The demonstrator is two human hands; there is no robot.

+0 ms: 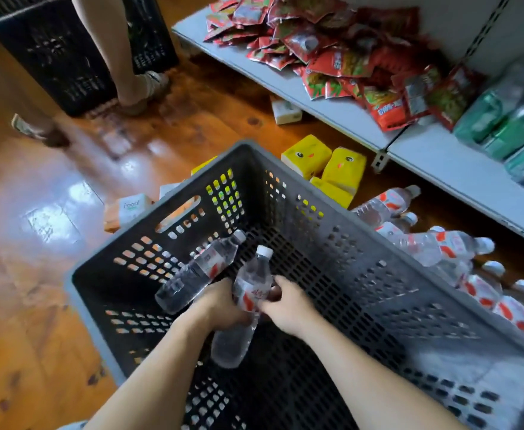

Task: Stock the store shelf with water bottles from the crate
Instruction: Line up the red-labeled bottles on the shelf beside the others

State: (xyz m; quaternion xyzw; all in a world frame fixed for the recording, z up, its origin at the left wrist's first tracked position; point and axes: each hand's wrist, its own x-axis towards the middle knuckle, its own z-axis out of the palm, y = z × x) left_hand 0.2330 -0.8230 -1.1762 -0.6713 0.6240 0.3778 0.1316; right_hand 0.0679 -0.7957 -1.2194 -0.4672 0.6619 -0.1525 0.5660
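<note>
I judge the job nearly done: my left hand (pixel 220 308) and right hand (pixel 288 305) both grip one bottle (pixel 245 308) inside the crate (pixel 363 274), a last bottle (pixel 198 271) lies at its ten o'clock, and stocked bottles (pixel 446 246) fill the space under the shelf (pixel 459 169) at three o'clock.

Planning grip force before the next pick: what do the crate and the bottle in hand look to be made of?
Crate: likely rigid moulded plastic, matte dark grey, with perforated walls and floor. Held bottle: thin clear plastic, glossy and ribbed, white screw cap, red-printed label; probably dents if squeezed. Both hands, left hand and right hand, grip it.
</note>
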